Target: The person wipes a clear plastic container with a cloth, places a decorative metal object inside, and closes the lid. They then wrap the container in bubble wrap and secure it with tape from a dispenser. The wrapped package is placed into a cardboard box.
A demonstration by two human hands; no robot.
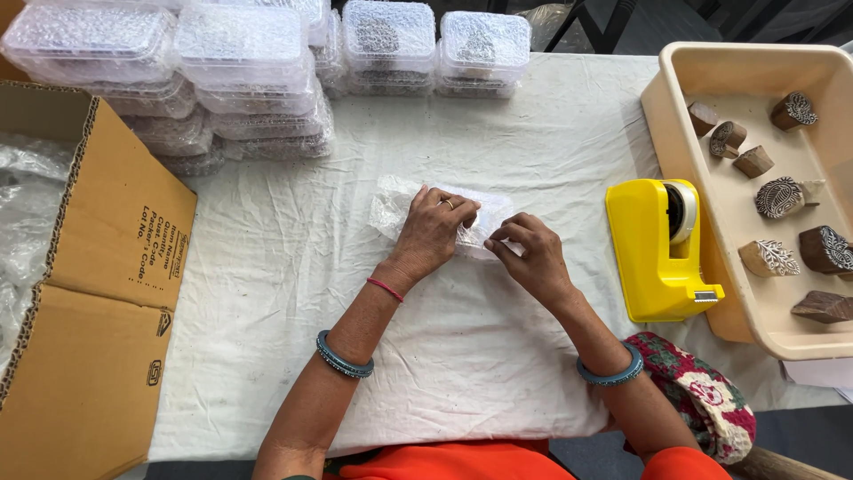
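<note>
Both hands, left hand (pixel 433 233) and right hand (pixel 526 253), grip bubble-wrapped parcel (pixel 418 209) (on white cloth (pixel 293 267)).

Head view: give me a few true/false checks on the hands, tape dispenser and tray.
1. Both hands rest on a bubble-wrapped bundle. True: left hand lies on top, right hand pinches its edge.
2. The tape dispenser is blue. False: it is yellow.
3. The beige tray holds carved wooden blocks. True.
4. The cardboard box sits at the person's right. False: it is on the left.
5. The clear plastic containers are stacked on the table's far side. True.
</note>
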